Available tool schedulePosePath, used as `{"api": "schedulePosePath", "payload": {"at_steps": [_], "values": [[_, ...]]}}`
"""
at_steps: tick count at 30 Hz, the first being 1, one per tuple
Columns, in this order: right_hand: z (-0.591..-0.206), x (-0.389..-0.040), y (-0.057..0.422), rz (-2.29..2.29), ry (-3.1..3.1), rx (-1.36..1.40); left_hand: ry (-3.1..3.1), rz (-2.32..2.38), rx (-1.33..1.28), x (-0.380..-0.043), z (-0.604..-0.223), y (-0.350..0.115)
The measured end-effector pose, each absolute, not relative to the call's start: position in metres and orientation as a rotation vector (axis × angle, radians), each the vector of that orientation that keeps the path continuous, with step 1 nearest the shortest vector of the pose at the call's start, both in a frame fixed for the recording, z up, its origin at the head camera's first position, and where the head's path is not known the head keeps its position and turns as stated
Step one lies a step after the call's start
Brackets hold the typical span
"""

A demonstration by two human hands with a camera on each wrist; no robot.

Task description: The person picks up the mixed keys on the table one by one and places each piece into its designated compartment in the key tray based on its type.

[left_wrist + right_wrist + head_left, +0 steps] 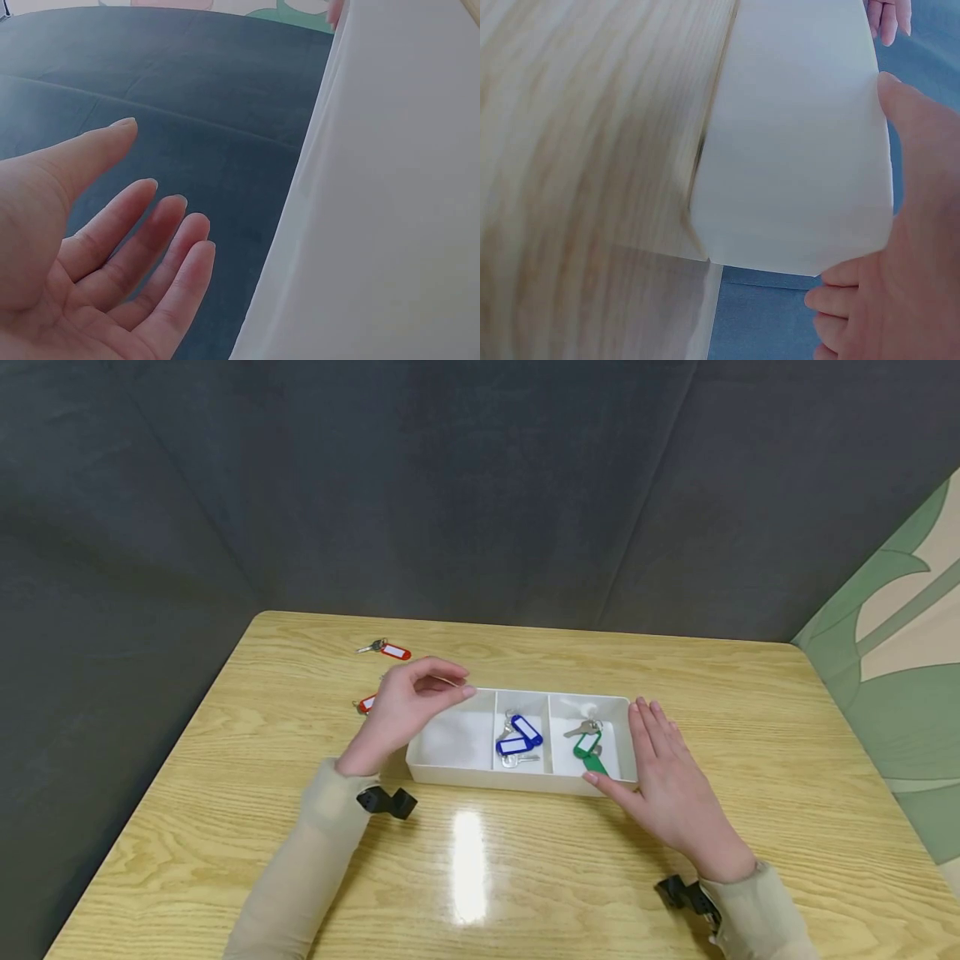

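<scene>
A white tray with three compartments (480, 778) rests on the table. Keys with blue tags (513, 746) lie in its middle compartment, keys with green tags (587, 744) in the right one. The left compartment shows only its bare floor. Above the tray's left end hovers my left hand (408, 706), fingers loosely bent and apart from the thumb, holding nothing; the left wrist view shows its bare palm. My right hand (670, 787) rests against the tray's right end, fingers straight along the end wall and thumb touching the front rim (886, 135).
A key with a red tag (395, 652) lies on the wooden table (225, 777) behind my left hand. Another red tag (367, 703) is partly hidden by that hand. A dark curtain (480, 493) hangs along the table's back edge.
</scene>
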State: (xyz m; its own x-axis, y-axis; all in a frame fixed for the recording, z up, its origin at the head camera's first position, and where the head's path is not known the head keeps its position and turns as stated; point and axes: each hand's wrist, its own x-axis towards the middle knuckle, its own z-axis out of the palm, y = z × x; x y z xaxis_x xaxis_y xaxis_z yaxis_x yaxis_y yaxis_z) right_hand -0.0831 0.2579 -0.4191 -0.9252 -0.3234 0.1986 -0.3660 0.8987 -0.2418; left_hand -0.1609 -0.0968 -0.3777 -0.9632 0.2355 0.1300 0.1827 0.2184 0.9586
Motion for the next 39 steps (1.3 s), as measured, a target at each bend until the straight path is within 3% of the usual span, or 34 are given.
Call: {"api": "schedulePosePath", "payload": {"at_steps": [39], "values": [[-0.419, -0.083, 0.258, 0.414, -2.909, 0.53, 2.599, 1.824, 0.305, -0.169, -0.382, -0.151]]}}
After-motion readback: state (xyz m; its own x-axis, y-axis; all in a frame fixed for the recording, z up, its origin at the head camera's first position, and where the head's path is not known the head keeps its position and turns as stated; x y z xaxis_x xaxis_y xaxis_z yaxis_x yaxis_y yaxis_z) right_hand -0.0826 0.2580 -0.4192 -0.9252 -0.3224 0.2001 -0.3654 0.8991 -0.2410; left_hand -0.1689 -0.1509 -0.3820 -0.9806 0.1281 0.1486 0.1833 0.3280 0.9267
